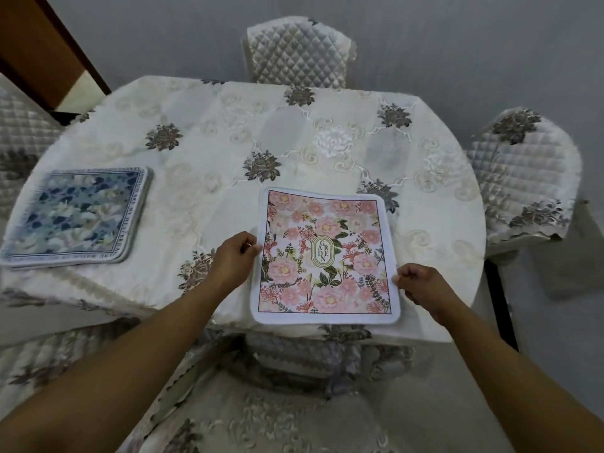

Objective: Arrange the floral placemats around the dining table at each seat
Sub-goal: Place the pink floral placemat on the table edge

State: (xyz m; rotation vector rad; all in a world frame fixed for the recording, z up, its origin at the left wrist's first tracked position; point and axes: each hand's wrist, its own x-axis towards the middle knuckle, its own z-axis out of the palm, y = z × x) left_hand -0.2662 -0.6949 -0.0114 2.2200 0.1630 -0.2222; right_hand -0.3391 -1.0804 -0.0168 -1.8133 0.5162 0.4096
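A pink floral placemat (327, 256) with a "GARDEN" label lies flat at the near edge of the round dining table (228, 142). My left hand (233, 256) pinches its left edge. My right hand (421, 282) pinches its right edge. A small stack of blue floral placemats (78, 217) rests on the table's left side, away from both hands.
The table wears a cream embroidered cloth with dark flower motifs. Quilted covered chairs stand at the far side (297, 50), the right (526, 178) and the left (23, 135). Another covered seat (294, 416) is right below me. A wooden door frame (49, 44) stands at the upper left.
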